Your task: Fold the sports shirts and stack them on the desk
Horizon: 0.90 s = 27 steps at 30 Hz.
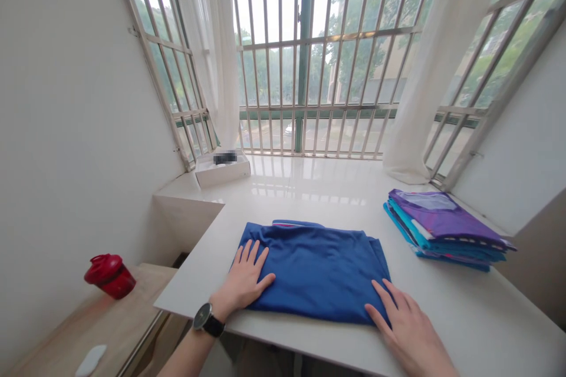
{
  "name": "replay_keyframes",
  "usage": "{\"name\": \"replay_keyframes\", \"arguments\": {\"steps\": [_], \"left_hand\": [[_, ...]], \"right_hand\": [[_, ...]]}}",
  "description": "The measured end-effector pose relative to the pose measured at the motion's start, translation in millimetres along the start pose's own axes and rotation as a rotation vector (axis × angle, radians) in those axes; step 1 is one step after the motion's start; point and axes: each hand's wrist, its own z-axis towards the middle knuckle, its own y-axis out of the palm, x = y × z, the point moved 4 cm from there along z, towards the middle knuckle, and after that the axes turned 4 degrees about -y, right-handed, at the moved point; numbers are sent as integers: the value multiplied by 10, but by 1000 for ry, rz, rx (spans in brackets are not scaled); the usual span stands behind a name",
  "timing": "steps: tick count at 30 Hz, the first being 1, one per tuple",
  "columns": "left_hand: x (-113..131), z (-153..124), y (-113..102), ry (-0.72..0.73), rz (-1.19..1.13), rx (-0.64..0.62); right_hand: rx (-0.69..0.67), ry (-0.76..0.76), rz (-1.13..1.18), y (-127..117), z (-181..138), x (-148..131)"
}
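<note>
Blue folded garment (318,274) laid on white table (265,206), near side | left hand (246,280) spread on its left end | right hand (404,318) spread at near-right corner | nothing gripped | clothes stack (446,227) placed right

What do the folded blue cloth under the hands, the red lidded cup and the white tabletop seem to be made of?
Folded blue cloth: soft fabric, perhaps synthetic, going by its smooth face and shallow wrinkles; the fibre is unclear.
Red lidded cup: probably glossy plastic, judging by its even colour and highlights.
White tabletop: glossy, mirroring the window bars; laminate or stone, hard to say.
</note>
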Motion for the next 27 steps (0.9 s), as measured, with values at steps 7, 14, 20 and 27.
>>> {"name": "replay_keyframes", "arguments": {"steps": [7,14,20,27], "left_hand": [[-290,289,-179,-66,-53,72],[-92,333,95,-148,55,9],[-349,603,8,-91,83,-47],[-440,706,-259,-23,158,21]], "right_hand": [[177,-112,-1,-136,-428,-196],[144,-168,63,-288,-451,-189],[226,-246,118,-451,-413,-494],[217,-389,257,-587,-371,-1046]]}}
